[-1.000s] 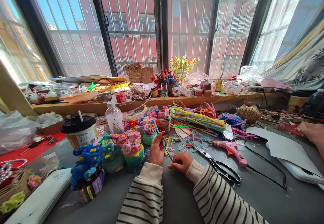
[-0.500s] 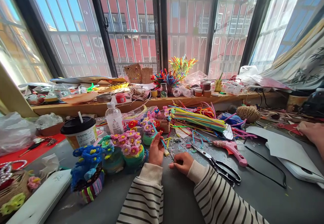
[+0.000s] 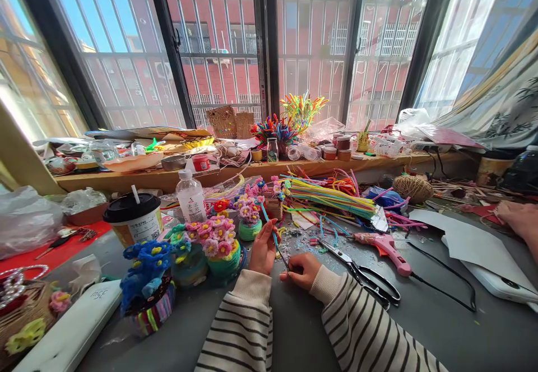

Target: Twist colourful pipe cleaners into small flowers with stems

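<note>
A blue pipe cleaner [image 3: 276, 238] slants between my hands above the grey table. Its upper part is pinched in the fingers of my left hand [image 3: 264, 250], with the tip sticking up past them. My right hand [image 3: 303, 270] is closed on its lower end, which looks thinner and darker; the fingertips partly hide it. Bits of coloured fuzz [image 3: 294, 240] are scattered just beyond. Scissors [image 3: 357, 271] lie partly open to the right of my right hand. Left of my left hand stands a green pot with pink fuzzy flowers [image 3: 218, 243].
A pink glue gun [image 3: 389, 251] with a black cord lies at the right. Bundled pipe cleaners [image 3: 332, 195] lie behind. At the left are a lidded cup [image 3: 137, 221], a bottle [image 3: 191, 198] and a blue flower pot [image 3: 147, 288]. Another person's hand [image 3: 515, 218] rests at the right edge.
My left hand has shifted slightly right and turned a little, and more of the blue pipe cleaner shows above its fingers. My right hand has hardly moved.
</note>
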A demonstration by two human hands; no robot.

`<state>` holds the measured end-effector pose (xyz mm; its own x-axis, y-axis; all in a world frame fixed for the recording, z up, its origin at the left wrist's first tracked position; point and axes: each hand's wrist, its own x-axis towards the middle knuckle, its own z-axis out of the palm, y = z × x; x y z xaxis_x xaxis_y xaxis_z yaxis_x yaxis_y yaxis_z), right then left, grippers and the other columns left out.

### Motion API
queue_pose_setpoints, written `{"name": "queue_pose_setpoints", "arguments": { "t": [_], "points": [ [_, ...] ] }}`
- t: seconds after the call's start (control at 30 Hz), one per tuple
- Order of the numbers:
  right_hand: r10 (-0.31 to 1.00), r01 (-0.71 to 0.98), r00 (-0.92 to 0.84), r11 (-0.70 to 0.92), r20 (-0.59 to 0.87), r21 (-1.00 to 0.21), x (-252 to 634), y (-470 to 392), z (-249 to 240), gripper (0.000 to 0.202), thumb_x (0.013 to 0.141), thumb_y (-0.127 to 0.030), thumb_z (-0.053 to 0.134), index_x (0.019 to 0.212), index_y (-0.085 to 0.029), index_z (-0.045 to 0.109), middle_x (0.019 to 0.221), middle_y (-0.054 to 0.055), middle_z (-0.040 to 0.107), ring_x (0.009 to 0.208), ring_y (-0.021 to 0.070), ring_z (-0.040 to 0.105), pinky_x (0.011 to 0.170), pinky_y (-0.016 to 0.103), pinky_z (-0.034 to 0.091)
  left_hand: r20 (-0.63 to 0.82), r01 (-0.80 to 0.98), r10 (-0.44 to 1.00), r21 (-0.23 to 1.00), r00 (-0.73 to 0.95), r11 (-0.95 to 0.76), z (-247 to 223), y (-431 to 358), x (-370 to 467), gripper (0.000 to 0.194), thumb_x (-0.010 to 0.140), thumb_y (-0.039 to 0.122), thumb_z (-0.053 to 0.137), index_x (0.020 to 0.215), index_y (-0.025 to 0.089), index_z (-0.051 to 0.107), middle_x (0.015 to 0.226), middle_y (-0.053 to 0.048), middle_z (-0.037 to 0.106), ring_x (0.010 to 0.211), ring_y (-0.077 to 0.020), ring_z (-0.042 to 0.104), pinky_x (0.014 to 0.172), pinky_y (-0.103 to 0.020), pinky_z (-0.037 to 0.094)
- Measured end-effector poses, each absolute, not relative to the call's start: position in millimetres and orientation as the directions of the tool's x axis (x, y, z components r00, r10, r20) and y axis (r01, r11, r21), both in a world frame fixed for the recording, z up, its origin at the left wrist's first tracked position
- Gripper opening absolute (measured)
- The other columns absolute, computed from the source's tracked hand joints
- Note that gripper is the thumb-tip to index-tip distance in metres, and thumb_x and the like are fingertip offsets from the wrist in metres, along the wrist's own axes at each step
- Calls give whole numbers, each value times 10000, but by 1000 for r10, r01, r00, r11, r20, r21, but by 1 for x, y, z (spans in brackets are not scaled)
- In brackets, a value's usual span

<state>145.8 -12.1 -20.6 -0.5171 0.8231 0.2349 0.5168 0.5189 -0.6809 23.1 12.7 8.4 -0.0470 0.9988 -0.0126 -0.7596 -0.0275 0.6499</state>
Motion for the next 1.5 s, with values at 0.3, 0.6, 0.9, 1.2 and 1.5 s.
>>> {"name": "queue_pose_setpoints", "arguments": {
  "t": [0.3,0.6,0.9,1.2,1.5],
  "points": [
    [809,531,-503,567,305,-630,146,-10,-22,425,658,-405,495,388,-160,277,410,-67,244,419,52,227,402,194,186,-66,-769,994,639,-85,-23,9,13,23,168,564,249,630,694,144,611,535,41,517,481,-32,475,484,-159,386],
    [826,544,-467,549,315,-635,146,-8,-29,462,652,-464,487,368,-159,288,393,-63,256,413,54,220,392,193,191,-33,-786,993,615,-113,-69,9,14,22,139,563,223,636,677,145,618,518,38,521,466,-31,473,460,-154,384],
    [836,504,-504,489,217,-712,146,-15,-23,495,614,-598,433,410,-152,368,387,-63,256,401,50,232,381,193,162,-14,-767,999,641,-35,-18,9,12,25,156,557,241,640,680,147,620,530,36,528,475,-34,476,467,-159,375],
    [828,545,-495,532,264,-648,146,-13,-24,486,654,-572,409,417,-149,387,402,-56,292,412,54,249,393,193,187,-36,-736,999,675,32,48,7,11,26,119,583,235,612,670,154,611,586,17,549,519,-60,497,504,-188,396],
    [835,592,-424,549,351,-590,149,-8,-28,487,664,-542,419,376,-159,331,397,-53,269,414,62,242,410,199,205,-48,-762,999,647,-9,24,2,13,24,107,579,218,619,674,169,621,602,18,568,520,-51,494,495,-168,378]
  ]
}}
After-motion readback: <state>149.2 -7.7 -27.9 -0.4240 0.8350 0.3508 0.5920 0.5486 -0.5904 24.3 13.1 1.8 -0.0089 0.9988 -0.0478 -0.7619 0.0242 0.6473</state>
